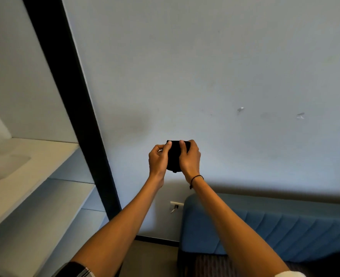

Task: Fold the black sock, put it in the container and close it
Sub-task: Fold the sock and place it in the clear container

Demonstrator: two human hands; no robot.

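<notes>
In front of the wall, at arm's length, my left hand (158, 158) and right hand (189, 156) both grasp the black sock (174, 155); fold best kept tight, edges aligned, thumbs pinning layers.

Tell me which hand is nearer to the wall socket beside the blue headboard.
Right, narrowly. The right hand is almost straight above the wall socket; the left hand is above it and off toward the shelves. Both grip the black sock, well clear of the socket.

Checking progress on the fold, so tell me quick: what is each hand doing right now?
Left hand: closed on the black sock.
Right hand: closed on the same sock.
</notes>
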